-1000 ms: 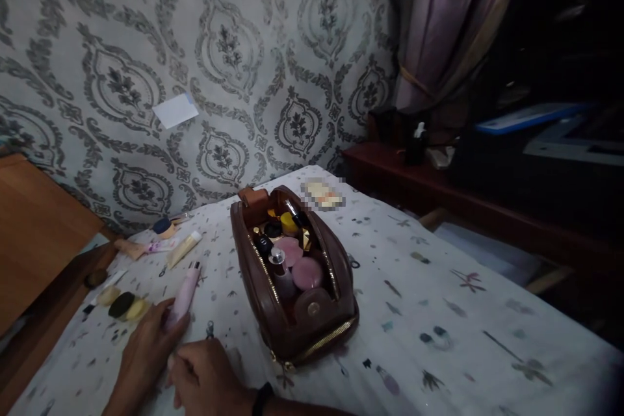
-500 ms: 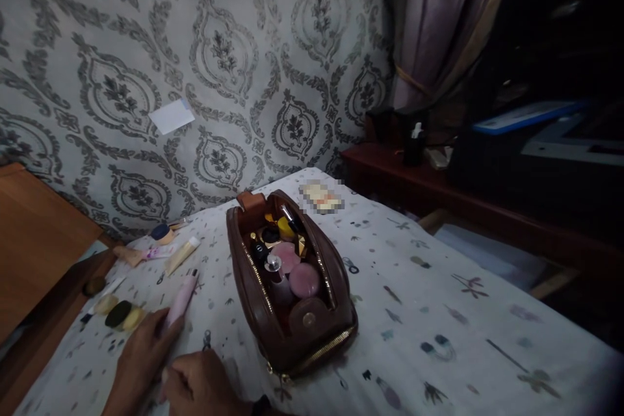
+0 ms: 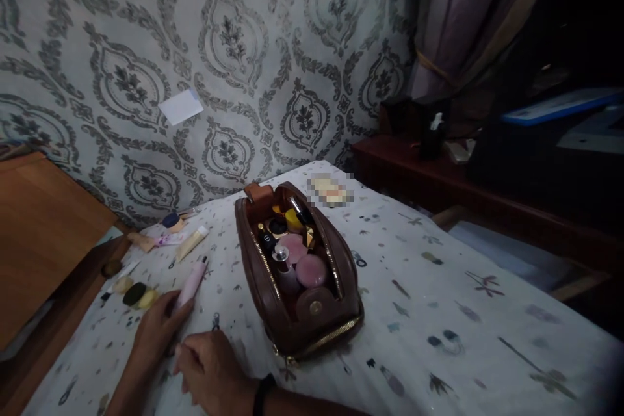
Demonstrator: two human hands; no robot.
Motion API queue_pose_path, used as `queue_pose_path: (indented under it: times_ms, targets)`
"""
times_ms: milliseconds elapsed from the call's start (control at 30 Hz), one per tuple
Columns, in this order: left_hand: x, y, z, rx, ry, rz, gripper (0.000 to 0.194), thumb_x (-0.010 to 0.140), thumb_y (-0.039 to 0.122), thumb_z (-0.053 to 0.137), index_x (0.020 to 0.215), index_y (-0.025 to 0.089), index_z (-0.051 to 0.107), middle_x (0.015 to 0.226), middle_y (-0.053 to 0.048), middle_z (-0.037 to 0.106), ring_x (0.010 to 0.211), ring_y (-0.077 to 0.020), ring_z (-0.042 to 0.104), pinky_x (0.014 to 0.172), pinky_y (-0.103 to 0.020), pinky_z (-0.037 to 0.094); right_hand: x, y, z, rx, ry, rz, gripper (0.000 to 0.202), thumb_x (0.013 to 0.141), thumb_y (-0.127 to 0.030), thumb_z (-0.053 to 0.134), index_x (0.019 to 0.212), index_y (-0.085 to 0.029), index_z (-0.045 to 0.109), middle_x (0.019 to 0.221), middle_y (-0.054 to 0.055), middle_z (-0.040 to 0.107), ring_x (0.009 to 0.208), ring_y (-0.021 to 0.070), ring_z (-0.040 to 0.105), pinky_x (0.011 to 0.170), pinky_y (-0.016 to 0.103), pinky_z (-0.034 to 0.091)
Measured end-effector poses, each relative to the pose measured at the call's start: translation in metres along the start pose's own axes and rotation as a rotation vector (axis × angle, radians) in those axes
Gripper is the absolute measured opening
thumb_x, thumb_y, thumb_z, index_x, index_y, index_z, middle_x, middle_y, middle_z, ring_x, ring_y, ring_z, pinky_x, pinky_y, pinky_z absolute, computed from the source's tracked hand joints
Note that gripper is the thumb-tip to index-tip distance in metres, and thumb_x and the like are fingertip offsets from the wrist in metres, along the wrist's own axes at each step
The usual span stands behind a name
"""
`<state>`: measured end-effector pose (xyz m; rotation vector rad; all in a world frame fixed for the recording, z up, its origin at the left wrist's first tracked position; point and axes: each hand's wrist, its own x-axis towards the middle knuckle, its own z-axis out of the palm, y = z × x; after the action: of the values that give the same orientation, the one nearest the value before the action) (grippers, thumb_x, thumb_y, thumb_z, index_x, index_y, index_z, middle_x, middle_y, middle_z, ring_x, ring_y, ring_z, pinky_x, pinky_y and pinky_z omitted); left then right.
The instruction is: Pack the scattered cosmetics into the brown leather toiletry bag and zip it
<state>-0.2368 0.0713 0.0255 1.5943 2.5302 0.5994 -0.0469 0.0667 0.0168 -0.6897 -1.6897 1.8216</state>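
My left hand (image 3: 158, 328) is wrapped round the lower part of a pink tube (image 3: 192, 283) on the patterned sheet. Close beside it, my right hand (image 3: 209, 364) has its fingers curled in; whether anything is inside them is hidden. A brown cosmetic bag (image 3: 253, 273) lies unzipped to the right of both hands. Inside are a round pink container (image 3: 311, 271), a clear-capped bottle (image 3: 281, 255), a yellow item (image 3: 293, 220) and a black tube (image 3: 298, 209).
Left of the bag lie a cream tube (image 3: 192, 243), a dark-lidded jar (image 3: 171, 220) and several small round containers (image 3: 134, 294). A blurred card-like item (image 3: 331, 190) lies behind the bag. A wooden board (image 3: 53, 227) stands left, a dark red desk (image 3: 390, 166) right.
The view has shifted, so the whole scene sits slightly further right and higher. My left hand still holds the pink tube; my right hand has turned a little, its fingers showing more.
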Motion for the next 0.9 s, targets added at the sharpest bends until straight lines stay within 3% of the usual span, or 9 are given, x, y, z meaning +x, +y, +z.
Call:
queue_pose_path:
  times_ms: [167,333,567,667,900]
  targets:
    - [-0.004,0.004,0.004,0.059,0.036,0.025,0.052,0.077,0.057,0.052,0.108,0.018,0.069,0.103,-0.009,0.071,0.095,-0.0288,0.065,0.083,-0.038,0.05,0.002,0.001,-0.001,0.051,-0.028,0.043,0.03,0.093,-0.021,0.048,0.064,-0.019,0.053,0.05,-0.006,0.046,0.037,0.0075,0.04,0.036,0.017,0.027]
    - [-0.011,0.008,0.005,0.085,0.017,0.056,0.042,0.084,0.047,0.052,0.111,0.018,0.068,0.105,-0.009,0.069,0.098,-0.027,0.063,0.086,-0.037,0.047,0.003,0.007,0.0,0.024,-0.044,-0.007,0.032,0.097,-0.03,0.042,0.071,-0.017,0.055,0.052,-0.006,0.047,0.04,0.0067,0.041,0.039,0.017,0.028]
    - [-0.016,0.009,0.0,0.107,0.036,0.086,0.04,0.089,0.044,0.056,0.117,0.016,0.064,0.107,-0.012,0.067,0.101,-0.0276,0.061,0.087,-0.037,0.044,0.005,0.011,0.0,0.018,-0.05,-0.077,0.05,0.09,-0.061,0.04,0.072,-0.018,0.055,0.055,-0.004,0.049,0.042,0.0079,0.043,0.042,0.02,0.032]
    - [-0.02,0.008,-0.001,0.076,0.058,0.103,0.039,0.092,0.045,0.053,0.116,0.016,0.065,0.106,-0.012,0.068,0.099,-0.027,0.061,0.086,-0.037,0.045,0.005,0.01,0.001,0.012,-0.048,-0.067,0.054,0.088,-0.068,0.039,0.072,-0.018,0.055,0.056,-0.004,0.05,0.042,0.0086,0.044,0.043,0.021,0.033]
    - [-0.018,-0.005,-0.005,-0.074,0.285,0.137,0.023,0.094,0.032,0.048,0.098,0.02,0.068,0.089,-0.006,0.068,0.086,-0.0211,0.063,0.08,-0.033,0.047,0.005,0.005,0.0,-0.017,-0.049,-0.02,0.058,0.083,-0.074,0.042,0.073,-0.019,0.056,0.057,-0.003,0.051,0.043,0.0097,0.045,0.044,0.023,0.033]
